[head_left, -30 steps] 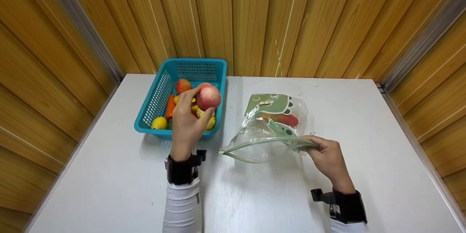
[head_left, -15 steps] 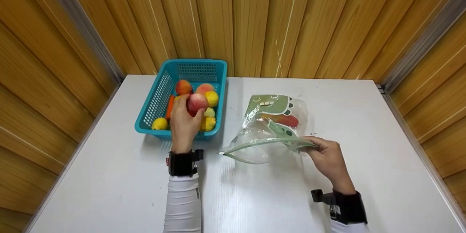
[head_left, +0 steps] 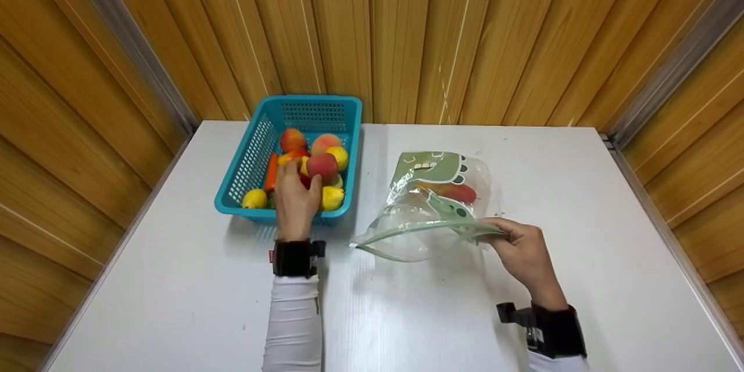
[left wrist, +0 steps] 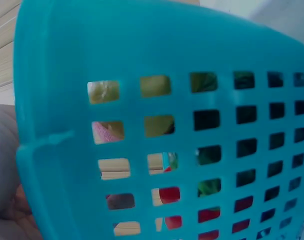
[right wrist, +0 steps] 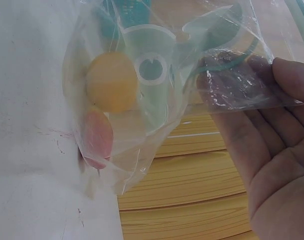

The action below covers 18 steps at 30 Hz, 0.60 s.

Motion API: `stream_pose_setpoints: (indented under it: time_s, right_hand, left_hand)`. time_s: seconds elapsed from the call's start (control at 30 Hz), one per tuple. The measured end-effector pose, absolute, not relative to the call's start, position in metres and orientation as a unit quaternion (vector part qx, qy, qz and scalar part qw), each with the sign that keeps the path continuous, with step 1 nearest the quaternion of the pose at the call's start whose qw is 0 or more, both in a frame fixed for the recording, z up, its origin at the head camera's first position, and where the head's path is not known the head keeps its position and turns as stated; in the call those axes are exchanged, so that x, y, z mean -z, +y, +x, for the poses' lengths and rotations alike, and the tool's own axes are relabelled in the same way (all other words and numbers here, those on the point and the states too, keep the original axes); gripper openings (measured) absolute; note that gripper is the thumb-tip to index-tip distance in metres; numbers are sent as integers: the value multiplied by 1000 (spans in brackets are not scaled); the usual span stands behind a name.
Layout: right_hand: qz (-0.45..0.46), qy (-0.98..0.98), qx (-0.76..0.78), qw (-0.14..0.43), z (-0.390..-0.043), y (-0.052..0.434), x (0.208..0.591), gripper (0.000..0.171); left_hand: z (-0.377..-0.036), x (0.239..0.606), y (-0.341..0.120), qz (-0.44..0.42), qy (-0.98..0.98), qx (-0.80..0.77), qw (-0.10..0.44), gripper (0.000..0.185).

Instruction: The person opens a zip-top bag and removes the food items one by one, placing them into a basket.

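My left hand [head_left: 296, 200] is down in the blue plastic basket [head_left: 353, 113], fingers and thumb apart. A pinkish-red peach [head_left: 321, 167] lies just right of the fingers, near the thumb tip. Something red shows between fingers and thumb, partly hidden. In the left wrist view the basket wall [left wrist: 156, 45] covers most of the hand. My right hand [head_left: 526, 253] pinches the green-edged rim of a clear zip bag [head_left: 401, 215], its mouth spread. Inside the bag lie a yellow-orange round piece [right wrist: 112, 82] and a red piece [right wrist: 98, 139] with a thin stem.
The basket also holds an orange-red fruit [head_left: 292, 139], a peach [head_left: 326, 143], a carrot [head_left: 271, 171], a lemon [head_left: 254, 198] and other yellow fruit [head_left: 332, 198]. Wood-look panels [head_left: 401, 40] wall the white table [head_left: 407, 314] at the back and sides.
The left hand has lowered the pinkish-red peach from above the basket onto the other fruit and let go of it. The right hand and bag have stayed still.
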State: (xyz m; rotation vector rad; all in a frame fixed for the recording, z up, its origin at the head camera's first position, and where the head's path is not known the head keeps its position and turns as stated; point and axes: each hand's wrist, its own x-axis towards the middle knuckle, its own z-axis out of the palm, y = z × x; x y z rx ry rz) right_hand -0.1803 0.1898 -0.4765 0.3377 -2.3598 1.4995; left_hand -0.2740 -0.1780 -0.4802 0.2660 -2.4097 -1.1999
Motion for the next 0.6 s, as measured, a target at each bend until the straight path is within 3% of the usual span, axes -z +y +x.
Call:
stream_pose_setpoints:
  time_s: [0.27, 0.6]
  right_hand:
    - [121, -823, -531, 161, -181, 189, 477, 32]
    - [121, -826, -524, 168, -182, 190, 478, 29]
  left_hand:
    - [-270, 474, -175, 91, -877, 423, 209, 47]
    - [-252, 455, -158, 20, -873, 398, 281, 36]
